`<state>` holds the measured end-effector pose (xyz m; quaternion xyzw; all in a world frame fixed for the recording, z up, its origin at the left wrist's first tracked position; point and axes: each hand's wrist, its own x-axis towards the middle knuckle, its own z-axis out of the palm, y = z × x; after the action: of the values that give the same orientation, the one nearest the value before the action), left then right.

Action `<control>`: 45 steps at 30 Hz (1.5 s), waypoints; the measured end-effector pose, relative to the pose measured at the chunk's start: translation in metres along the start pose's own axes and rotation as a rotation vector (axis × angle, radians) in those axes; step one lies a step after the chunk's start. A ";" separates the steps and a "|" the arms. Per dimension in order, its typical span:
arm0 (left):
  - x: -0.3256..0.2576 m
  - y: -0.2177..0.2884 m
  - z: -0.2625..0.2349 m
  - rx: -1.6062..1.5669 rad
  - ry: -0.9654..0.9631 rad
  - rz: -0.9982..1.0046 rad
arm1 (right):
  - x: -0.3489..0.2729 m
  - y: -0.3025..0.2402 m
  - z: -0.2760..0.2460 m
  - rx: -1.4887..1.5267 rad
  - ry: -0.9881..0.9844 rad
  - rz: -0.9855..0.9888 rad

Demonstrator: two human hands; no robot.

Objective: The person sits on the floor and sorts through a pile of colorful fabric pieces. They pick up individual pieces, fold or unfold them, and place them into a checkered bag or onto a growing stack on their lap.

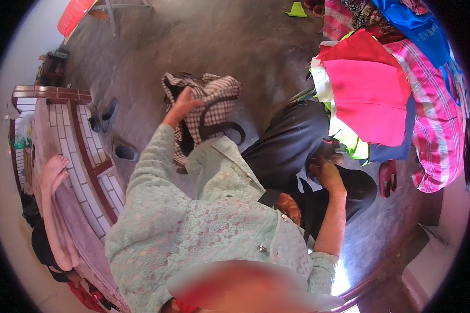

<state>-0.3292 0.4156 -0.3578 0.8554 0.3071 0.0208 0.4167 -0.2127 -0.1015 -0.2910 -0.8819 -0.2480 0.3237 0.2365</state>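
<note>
My left hand (183, 107) is closed on a brown-and-white checked cloth bag (219, 89) with a dark strap, held out over the floor in front of me. The bag hangs crumpled, and its black inside shows near my thumb. At my lap, my right hand (328, 175) has its fingers bent in, close to the dark trousers (290, 138). A small white patch (309, 184) shows beside those fingers; what they hold is hidden. A brown, shiny item (288, 207) lies by my waist, partly covered by my pale green lace top (209, 224).
At right, pink and red fabric pieces (368, 99) are stacked beside pink plaid cloth (438, 125) and a blue bag (415, 23). Dark slippers (125, 152) lie near a tiled ledge (81, 156), where another person's bare feet (53, 169) rest. A red seat (74, 15) stands far left.
</note>
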 end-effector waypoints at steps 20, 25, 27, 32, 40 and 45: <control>0.211 0.196 -0.019 0.652 0.305 0.453 | 0.003 -0.010 -0.007 -0.029 -0.025 0.017; 0.202 0.192 0.126 -0.006 0.167 0.565 | 0.006 -0.018 -0.014 -0.054 -0.010 -0.004; 0.157 0.194 0.177 0.121 0.089 0.560 | 0.000 -0.017 -0.012 -0.032 0.005 -0.004; 0.047 0.084 0.234 0.107 -0.288 0.601 | 0.004 0.000 -0.005 0.005 -0.072 -0.001; -0.109 -0.232 0.093 0.145 -0.322 -0.068 | 0.002 -0.014 -0.012 0.072 -0.079 -0.040; -0.150 -0.223 0.048 0.341 -0.306 -0.466 | 0.004 -0.017 -0.008 -0.010 -0.025 -0.114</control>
<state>-0.5503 0.4042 -0.5178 0.8127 0.4275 -0.2557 0.3021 -0.2095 -0.0878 -0.2779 -0.8635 -0.3021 0.3194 0.2471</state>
